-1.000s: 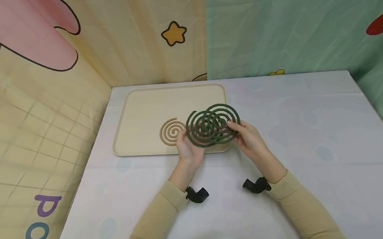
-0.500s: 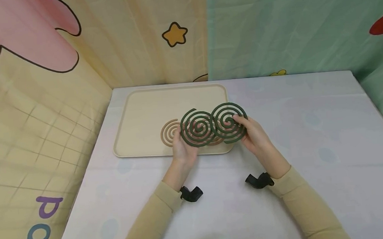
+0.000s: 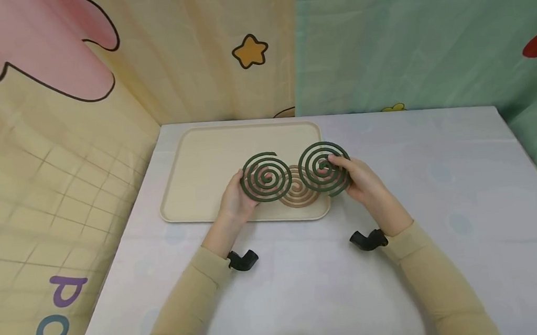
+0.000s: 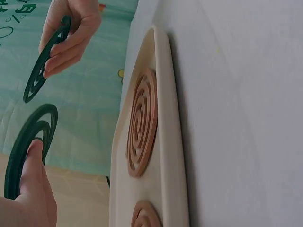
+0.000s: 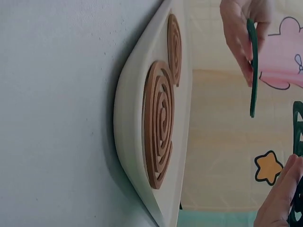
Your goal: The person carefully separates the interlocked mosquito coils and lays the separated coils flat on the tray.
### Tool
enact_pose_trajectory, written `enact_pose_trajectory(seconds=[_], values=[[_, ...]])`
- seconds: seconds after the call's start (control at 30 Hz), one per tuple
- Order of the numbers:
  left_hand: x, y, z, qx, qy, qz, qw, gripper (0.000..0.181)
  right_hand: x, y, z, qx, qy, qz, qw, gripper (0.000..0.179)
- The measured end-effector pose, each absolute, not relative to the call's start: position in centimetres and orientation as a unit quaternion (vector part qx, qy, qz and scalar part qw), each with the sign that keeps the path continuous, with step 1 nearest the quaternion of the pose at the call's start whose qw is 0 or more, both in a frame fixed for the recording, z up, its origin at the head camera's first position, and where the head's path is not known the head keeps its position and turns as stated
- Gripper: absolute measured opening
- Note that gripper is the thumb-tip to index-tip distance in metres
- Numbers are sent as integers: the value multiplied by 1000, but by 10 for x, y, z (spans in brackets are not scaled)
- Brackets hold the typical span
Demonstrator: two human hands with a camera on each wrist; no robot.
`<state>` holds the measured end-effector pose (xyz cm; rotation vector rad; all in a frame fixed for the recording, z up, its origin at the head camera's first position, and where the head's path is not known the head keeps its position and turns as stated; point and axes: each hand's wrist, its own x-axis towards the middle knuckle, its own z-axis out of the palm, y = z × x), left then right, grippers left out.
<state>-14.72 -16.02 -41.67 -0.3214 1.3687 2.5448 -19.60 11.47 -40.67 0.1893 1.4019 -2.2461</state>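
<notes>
Two dark green mosquito coils are held up over the tray, one in each hand, with a gap between them. My left hand point(image 3: 235, 199) grips the left coil point(image 3: 267, 177) by its edge, fingers behind it. My right hand point(image 3: 366, 183) pinches the right coil point(image 3: 323, 166), thumb near its centre. Beneath them a tan coil point(image 3: 298, 188) lies flat on the cream tray point(image 3: 211, 156), partly covered in the head view. A second tan coil point(image 5: 174, 49) lies beside it in the right wrist view; the left hand and green coil hide it from the head camera.
The tray sits at the back left of a table with a white cloth point(image 3: 421, 187). Patterned curtains point(image 3: 382, 43) hang behind and at both sides. A black curved piece point(image 3: 244, 260) is fixed at the left wrist, another point(image 3: 368, 240) at the right.
The two green coils overlapped a second ago and now stand apart. My left hand has moved left with one coil; my right hand has shifted slightly right with the other.
</notes>
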Motion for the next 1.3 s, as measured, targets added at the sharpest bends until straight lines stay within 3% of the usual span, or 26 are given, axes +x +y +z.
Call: enact_pose_trajectory(seconds=[0.17,0.6,0.83,1.3], values=[[-157,-175,-412,-102,514,841,133,48,-209,115,-410,67,522,-809,261,20],[-194,-194,-422,-106,554,818,114,25,-252,107,-418,65,561,-779,272,22],[-217,-196,-421,-134,547,820,103,40,-274,101,-421,127,587,-766,230,12],[-249,-184,-424,-265,643,718,35,40,-288,88,-432,179,618,-740,194,13]])
